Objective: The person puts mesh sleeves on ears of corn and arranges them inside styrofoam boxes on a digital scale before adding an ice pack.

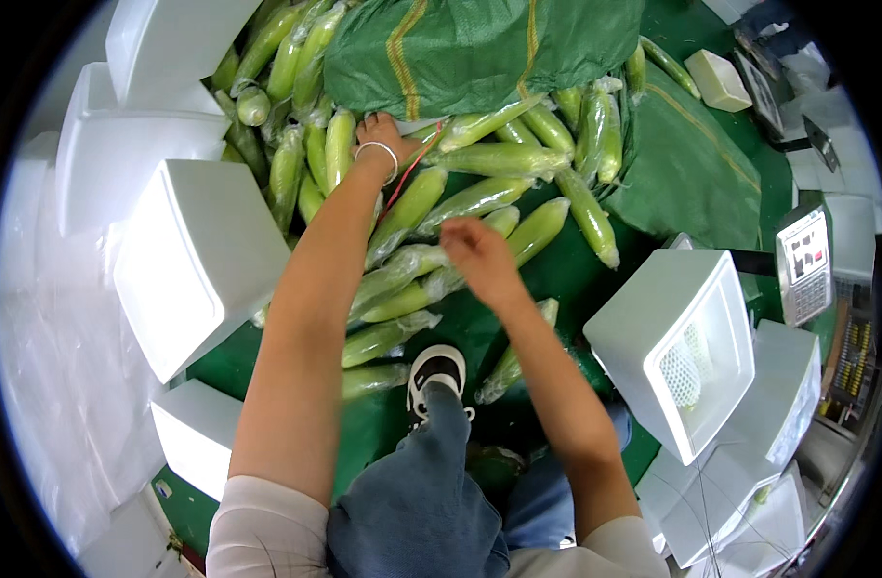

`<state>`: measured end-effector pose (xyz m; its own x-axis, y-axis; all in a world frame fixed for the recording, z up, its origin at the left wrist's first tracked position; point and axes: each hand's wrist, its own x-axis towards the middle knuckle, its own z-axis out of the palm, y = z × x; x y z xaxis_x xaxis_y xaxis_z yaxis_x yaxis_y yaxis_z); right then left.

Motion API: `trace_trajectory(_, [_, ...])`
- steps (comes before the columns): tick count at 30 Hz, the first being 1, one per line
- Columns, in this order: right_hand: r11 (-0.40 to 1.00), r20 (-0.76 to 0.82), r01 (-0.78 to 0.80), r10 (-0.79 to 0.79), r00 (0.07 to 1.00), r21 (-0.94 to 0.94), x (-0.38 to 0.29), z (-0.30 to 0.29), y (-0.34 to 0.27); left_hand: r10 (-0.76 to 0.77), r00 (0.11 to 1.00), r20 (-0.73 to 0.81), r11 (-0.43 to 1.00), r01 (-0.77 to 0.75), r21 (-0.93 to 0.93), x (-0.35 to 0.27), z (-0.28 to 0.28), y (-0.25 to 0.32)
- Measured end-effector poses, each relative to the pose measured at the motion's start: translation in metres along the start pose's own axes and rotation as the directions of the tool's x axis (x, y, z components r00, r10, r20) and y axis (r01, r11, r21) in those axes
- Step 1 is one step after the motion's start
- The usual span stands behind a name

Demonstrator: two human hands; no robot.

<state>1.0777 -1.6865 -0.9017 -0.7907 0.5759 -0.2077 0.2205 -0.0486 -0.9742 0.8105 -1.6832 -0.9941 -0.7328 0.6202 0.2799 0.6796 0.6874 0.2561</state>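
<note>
My left hand, with a white band at the wrist, reaches into a heap of long green gourds wrapped in clear film. Its fingertips touch the lower edge of a green woven sack, where their grip is partly hidden. A red string runs just right of it over the heap. Nearer to me, my right hand hovers blurred, fingers curled, above some wrapped gourds; whether it holds anything cannot be made out. One wrapped gourd lies to its right, another beside my shoe.
White foam boxes stand along the left. Another foam box, with white foam netting inside, is at right, by a scale display with keypad. A green sack flap spreads over the green floor. My shoe is among the gourds.
</note>
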Motion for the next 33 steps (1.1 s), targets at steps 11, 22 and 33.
trace_trajectory(11, [0.860,-0.156,-0.006,0.099,0.983,0.510,-0.076,-0.022,0.000,0.633,0.727,0.267,0.468,-0.084,-0.880,-0.212,-0.164,0.044])
trace_trajectory(22, [0.697,-0.180,0.235,-0.467,0.866,-0.678,-0.118,0.001,0.004,0.311,0.330,0.891,0.399,0.806,-0.438,-0.266,-0.193,0.046])
trace_trajectory(33, [0.749,0.448,-0.416,0.179,0.876,0.516,-0.114,0.051,-0.028,0.137,0.663,0.736,-0.523,0.680,-0.515,-0.278,-0.216,0.007])
